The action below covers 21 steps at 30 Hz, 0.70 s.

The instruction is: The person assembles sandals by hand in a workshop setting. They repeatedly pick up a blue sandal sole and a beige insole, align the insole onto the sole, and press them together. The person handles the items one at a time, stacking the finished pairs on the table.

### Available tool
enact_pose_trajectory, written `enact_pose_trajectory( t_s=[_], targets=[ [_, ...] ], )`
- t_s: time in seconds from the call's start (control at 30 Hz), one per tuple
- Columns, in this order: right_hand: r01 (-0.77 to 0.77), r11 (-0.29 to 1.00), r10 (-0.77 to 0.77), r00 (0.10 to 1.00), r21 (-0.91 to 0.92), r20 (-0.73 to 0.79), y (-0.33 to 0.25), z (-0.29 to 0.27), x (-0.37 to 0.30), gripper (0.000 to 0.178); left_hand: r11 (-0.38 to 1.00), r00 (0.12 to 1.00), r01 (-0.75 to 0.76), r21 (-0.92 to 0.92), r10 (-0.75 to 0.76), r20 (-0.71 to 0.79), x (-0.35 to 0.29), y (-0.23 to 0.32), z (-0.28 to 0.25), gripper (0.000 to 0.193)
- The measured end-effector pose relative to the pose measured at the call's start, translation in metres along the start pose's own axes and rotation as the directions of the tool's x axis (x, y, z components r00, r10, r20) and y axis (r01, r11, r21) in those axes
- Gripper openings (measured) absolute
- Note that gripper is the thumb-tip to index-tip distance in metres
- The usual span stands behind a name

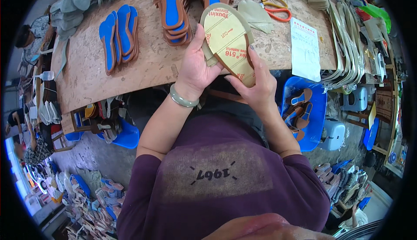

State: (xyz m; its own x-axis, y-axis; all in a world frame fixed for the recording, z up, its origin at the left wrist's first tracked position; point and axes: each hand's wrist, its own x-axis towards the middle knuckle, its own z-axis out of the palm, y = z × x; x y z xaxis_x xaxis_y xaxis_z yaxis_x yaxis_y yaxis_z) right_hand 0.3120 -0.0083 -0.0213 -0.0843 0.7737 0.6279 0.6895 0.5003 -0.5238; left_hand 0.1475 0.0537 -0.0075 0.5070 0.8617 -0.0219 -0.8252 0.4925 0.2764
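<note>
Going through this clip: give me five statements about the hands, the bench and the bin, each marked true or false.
1. The left hand and right hand both hold the yellow-faced sole piece. True.
2. The bracelet is on the right wrist. False: it is on the left wrist.
3. Blue-and-brown sole pieces lie on the table. True.
4. The paper sheet lies left of the hands. False: it lies to their right.
5. The blue bin holds brown footwear. True.
</note>
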Motion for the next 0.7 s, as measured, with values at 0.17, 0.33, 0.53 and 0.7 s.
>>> enact_pose_trajectory(
  t_s=[0.17, 0.33, 0.53, 0.7],
  targets=[
    [-0.041, 0.998, 0.044, 0.997, -0.052, 0.065, -0.003, -0.005, -0.001, 0.077, 0.993, 1.0, 0.002, -0.116, 0.002, 0.028, 0.001, 0.0, -0.008, 0.059],
    [-0.046, 0.994, 0.057, 0.993, -0.099, 0.106, -0.009, -0.012, 0.002, 0.076, 0.972, 0.994, 0.042, -0.232, -0.016, 0.112, 0.001, -0.001, -0.015, 0.059],
    [-0.046, 0.993, 0.059, 0.991, -0.108, 0.124, -0.012, -0.015, 0.005, 0.076, 0.966, 0.991, 0.052, -0.252, -0.019, 0.132, 0.001, -0.002, -0.018, 0.058],
    [-0.112, 0.992, 0.118, 0.985, -0.054, 0.127, -0.009, -0.01, 0.002, 0.078, 0.978, 0.998, 0.0, -0.208, 0.015, 0.068, 0.001, -0.002, -0.012, 0.062]
  ],
)
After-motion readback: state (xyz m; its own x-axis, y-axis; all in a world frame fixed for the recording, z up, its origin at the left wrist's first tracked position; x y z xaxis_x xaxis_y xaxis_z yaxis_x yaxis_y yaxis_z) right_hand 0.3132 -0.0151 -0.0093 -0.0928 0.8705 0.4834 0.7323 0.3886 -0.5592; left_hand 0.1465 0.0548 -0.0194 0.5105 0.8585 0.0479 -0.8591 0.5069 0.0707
